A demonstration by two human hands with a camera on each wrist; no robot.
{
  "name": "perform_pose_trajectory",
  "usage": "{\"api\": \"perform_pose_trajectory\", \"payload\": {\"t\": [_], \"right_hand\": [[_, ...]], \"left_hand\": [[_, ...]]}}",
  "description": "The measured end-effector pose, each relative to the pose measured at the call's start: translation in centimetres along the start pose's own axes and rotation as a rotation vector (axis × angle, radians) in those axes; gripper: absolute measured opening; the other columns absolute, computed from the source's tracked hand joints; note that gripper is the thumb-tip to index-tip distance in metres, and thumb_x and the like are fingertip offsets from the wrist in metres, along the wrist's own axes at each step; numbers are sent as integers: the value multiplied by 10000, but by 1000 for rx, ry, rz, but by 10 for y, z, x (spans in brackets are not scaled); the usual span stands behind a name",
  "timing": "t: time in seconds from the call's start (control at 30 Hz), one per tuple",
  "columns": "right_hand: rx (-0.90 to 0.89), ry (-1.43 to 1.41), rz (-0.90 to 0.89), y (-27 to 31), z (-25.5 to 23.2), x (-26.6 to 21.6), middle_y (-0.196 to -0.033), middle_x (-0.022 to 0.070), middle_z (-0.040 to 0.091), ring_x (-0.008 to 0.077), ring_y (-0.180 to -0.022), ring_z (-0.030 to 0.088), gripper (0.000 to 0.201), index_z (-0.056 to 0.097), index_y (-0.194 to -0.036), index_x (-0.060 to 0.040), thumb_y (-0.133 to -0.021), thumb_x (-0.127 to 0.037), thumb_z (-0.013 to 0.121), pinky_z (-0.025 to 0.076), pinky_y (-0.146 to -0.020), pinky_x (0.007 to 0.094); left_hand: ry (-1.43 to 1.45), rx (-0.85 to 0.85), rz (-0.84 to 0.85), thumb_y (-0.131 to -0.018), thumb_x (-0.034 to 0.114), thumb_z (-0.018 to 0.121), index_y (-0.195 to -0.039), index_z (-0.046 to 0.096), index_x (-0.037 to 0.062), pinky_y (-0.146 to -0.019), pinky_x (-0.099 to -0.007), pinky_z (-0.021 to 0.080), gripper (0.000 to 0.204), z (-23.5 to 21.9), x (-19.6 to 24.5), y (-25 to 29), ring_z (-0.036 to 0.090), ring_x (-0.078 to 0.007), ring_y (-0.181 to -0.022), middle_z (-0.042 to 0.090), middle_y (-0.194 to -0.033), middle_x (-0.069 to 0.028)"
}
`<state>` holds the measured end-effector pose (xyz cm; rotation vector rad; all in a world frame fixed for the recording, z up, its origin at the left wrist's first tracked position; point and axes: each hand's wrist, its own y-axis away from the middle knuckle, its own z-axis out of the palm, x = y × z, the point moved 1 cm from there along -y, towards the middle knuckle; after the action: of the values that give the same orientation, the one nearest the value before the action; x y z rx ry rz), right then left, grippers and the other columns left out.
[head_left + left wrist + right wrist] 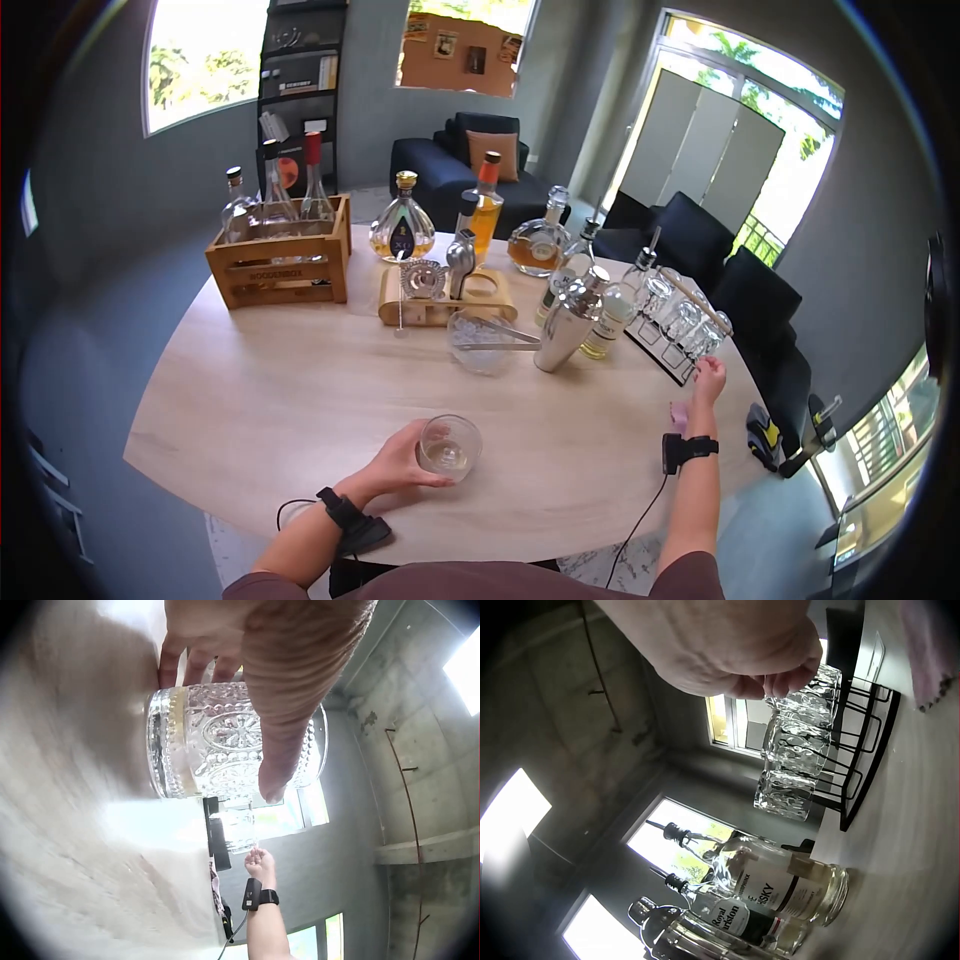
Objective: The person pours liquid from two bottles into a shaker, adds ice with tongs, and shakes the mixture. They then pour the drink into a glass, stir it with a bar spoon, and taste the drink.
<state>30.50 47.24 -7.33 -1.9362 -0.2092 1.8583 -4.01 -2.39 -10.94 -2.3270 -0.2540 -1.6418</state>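
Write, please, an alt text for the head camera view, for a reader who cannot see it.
A person's left hand grips a patterned glass tumbler on a round wooden table, while the right hand reaches to a rack of glasses. Behind stand a cocktail shaker, liquor bottles and a wooden crate.

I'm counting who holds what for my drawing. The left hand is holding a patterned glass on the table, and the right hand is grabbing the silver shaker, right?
Not quite. The left hand does hold the patterned glass on the table, but the right hand is not at the silver shaker. It reaches to the glasses on the black rack, as the head view shows.
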Motion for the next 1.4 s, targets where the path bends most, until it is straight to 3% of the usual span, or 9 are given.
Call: {"api": "perform_pose_trajectory", "payload": {"t": [0.17,0.23,0.5,0.73,0.83,1.2,1.33,1.37,1.4], "right_hand": [[-67,-64,65,9,5,0,-906,31,629,77,-679,548,185,566,-974,-58,-795,-22,589,418,-520,196],[-88,-70,90,22,7,-8,-898,37,631,80,-690,560,167,558,-977,-52,-816,-15,579,426,-526,198],[-162,-96,181,72,13,-54,-930,-34,630,64,-811,567,130,584,-952,-132,-842,-64,594,424,-671,208],[-203,-162,184,124,-1,-77,-940,-18,630,67,-830,573,109,577,-949,-121,-870,-45,565,423,-703,211],[-234,-184,214,138,-9,-70,-944,-6,631,70,-830,574,101,576,-952,-108,-878,-42,558,428,-699,213],[-296,-236,204,174,-13,-88,-909,9,612,78,-794,561,81,582,-952,-69,-889,-26,556,441,-693,204],[-287,-257,205,179,-17,-91,-899,10,609,76,-791,559,75,585,-948,-62,-889,-24,557,442,-695,204],[-286,-257,206,182,-18,-93,-897,7,609,74,-791,559,73,587,-943,-61,-889,-22,558,443,-696,203],[-285,-256,209,184,-18,-94,-895,4,609,71,-791,560,71,589,-939,-61,-888,-21,559,443,-697,203]], "left_hand": [[173,-54,14,-751,353,812,-1288,439,6,-993,-401,453,740,-24,-2,2,567,-296,-1135,560,-1194,-162],[700,210,-531,-881,385,671,-1264,430,26,-865,-390,517,578,-48,-15,-9,607,-268,-1032,566,-1141,-150],[-28,690,-255,-879,381,637,-891,643,17,-562,-307,497,364,-158,-51,-105,628,-141,-663,644,-750,-44],[-356,435,-532,-819,255,695,-785,689,4,-494,-302,473,253,-189,-36,-180,628,-156,-576,666,-662,-73],[-465,67,-594,-821,253,674,-734,688,32,-496,-262,470,238,-191,-66,-189,627,-136,-595,694,-717,-49],[-701,157,-707,-837,108,575,-748,697,7,-503,-308,513,181,-196,-133,-199,676,-192,-593,692,-684,-112],[-942,133,-668,-821,152,657,-846,752,80,-653,-331,564,123,-206,-138,-205,717,-212,-728,727,-909,-121],[-547,340,-640,-887,73,526,-877,657,8,-411,-298,497,146,-216,-144,-195,644,-222,-471,668,-658,-116],[-557,335,-640,-887,73,526,-877,657,8,-411,-298,497,146,-207,-122,-185,644,-222,-471,668,-658,-116]]}}
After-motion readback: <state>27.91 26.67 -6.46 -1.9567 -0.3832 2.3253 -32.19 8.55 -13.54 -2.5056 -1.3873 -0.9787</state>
